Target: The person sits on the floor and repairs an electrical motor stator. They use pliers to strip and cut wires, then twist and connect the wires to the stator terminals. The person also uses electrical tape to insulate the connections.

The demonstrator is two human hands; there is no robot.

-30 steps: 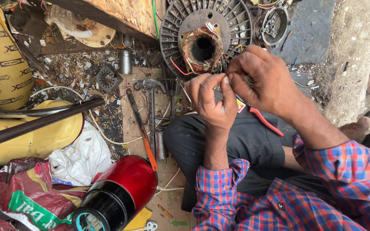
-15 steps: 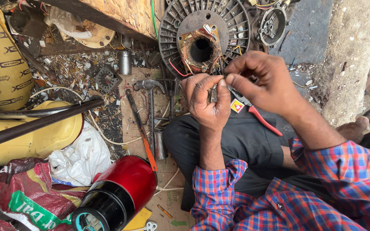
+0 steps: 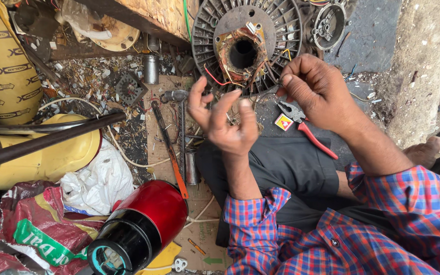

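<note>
Near your knee the red cylinder housing [image 3: 146, 224] is lying on its side, out of the way. Your left hand [image 3: 225, 122] is spreading its fingers half open, and I cannot tell if it is holding a wire. Your right hand [image 3: 319, 89] is pinching thin wires [image 3: 260, 84] coming from the fan motor stator [image 3: 245, 46] beyond, keeping them taut. The red-handled pliers [image 3: 306, 130] are lying just under it.

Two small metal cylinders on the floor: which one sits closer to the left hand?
The lower metal cylinder, on the cardboard just beside the left hand's wrist and the dark trouser leg. The other cylinder stands farther up, among the debris by the wooden plank.
</note>
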